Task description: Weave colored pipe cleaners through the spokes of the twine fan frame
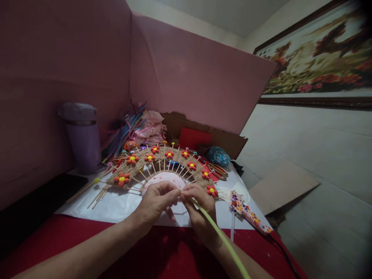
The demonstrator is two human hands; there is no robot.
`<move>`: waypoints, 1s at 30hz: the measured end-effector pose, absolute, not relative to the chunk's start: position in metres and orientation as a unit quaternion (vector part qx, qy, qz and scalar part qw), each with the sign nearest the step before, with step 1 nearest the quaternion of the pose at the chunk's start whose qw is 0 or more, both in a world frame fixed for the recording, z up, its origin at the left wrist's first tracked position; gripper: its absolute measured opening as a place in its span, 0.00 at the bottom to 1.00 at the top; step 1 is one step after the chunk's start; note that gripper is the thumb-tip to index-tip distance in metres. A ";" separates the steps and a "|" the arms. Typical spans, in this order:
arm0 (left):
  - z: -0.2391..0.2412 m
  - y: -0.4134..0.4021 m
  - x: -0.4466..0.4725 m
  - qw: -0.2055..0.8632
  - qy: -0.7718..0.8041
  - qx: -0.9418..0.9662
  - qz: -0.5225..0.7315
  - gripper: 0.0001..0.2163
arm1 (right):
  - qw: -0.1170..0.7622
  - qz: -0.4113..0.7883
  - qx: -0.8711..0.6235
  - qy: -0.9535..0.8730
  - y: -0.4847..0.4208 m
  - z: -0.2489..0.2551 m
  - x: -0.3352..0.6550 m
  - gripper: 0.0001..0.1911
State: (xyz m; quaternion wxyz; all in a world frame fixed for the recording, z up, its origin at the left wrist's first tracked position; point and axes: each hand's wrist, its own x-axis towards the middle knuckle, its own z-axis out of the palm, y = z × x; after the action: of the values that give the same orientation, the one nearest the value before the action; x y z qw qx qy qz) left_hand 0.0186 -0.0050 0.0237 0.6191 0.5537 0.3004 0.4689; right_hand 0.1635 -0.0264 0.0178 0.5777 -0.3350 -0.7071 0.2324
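Note:
A long yellow-green pipe cleaner (219, 234) runs from my fingertips down past my right forearm. My right hand (200, 205) pinches it close to its end. The fingertips of my left hand (158, 199) meet the right ones at that same end, thumb and forefinger pressed together. Just behind both hands stands a fan-shaped craft piece (139, 166) of thin sticks woven with brown twine, dotted with red and orange flowers with yellow centres. Its inner half-circle (164, 178) is white with pink dots, and my hands partly hide it.
On the right lie a flower-patterned hot glue gun (250, 217) with a cord, scissors (217, 172) and a blue yarn ball (218, 155). A purple tumbler (83, 143) stands left, near pipe cleaners (124, 131) and loose sticks (100, 195). White paper (78, 205) covers part of the red cloth (139, 255).

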 end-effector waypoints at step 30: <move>0.028 -0.010 0.019 0.513 0.354 0.626 0.470 0.10 | 0.572 0.222 -0.357 -0.704 -0.019 0.017 0.167 0.05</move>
State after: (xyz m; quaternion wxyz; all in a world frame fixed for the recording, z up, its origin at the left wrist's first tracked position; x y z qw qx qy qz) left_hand 0.0187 -0.0098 0.0281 0.5126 0.6256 0.3541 0.4695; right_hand 0.1672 -0.0192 0.0168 0.5718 -0.3571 -0.7044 0.2220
